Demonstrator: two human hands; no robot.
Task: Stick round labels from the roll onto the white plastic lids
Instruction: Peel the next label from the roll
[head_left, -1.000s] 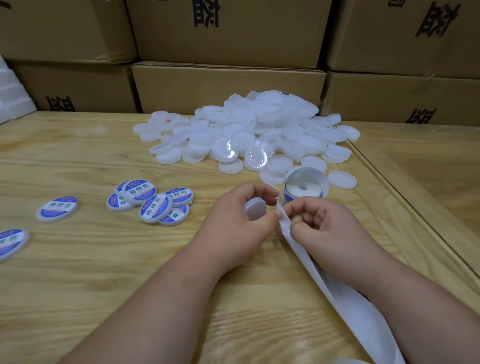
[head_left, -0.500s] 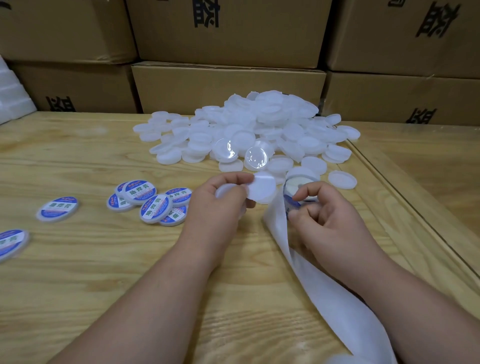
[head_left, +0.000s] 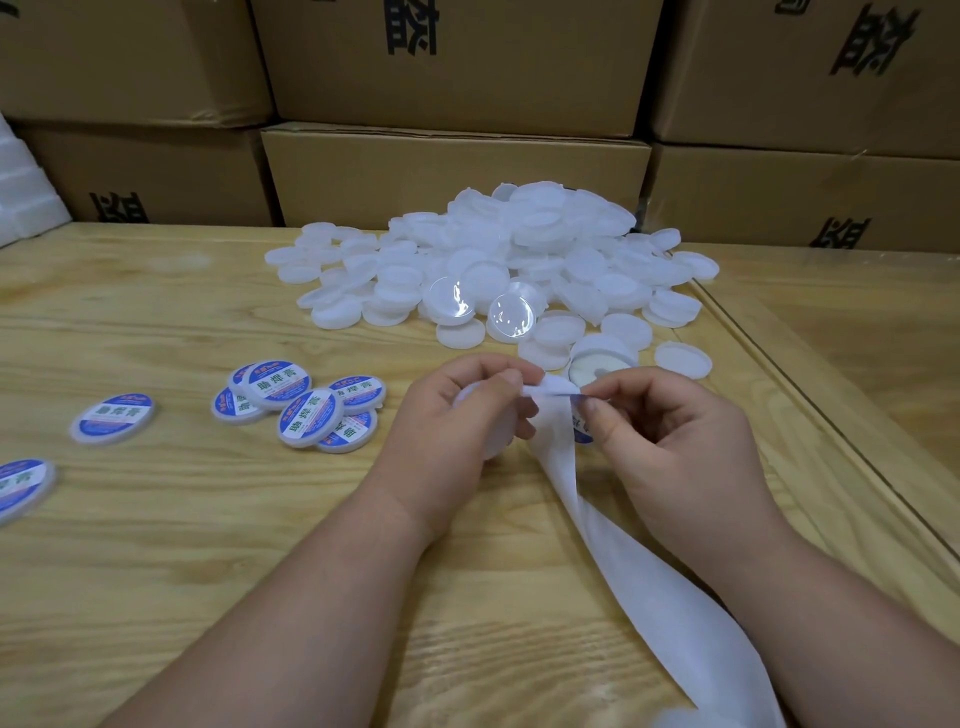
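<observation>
White backing strip trailing from between both hands toward near right edge of pale wooden table, twisted once along its run. Left hand curled around a blank white lid, lid mostly hidden in palm, only rim and a sliver of side showing below fingers; thumb and forefinger also pinching top end of strip. Right hand just beside it, thumb and forefinger pinched on a round blue-edged label, partly lifted off strip, print too small to read. Remaining right fingers loosely folded. Label roll standing on edge directly behind hands, touching near fringe of lid pile. Heap of unlabelled white lids at centre rear of table, a few upside down with shiny clear liners facing up, one stray lid apart at right. Cluster of finished lids with blue-and-white labels left of hands, overlapping one another. One more labelled lid lying alone further left, another cut by left frame edge. Brown cardboard cartons stacked along back, black printed characters on faces. White foam blocks at far left rear.
</observation>
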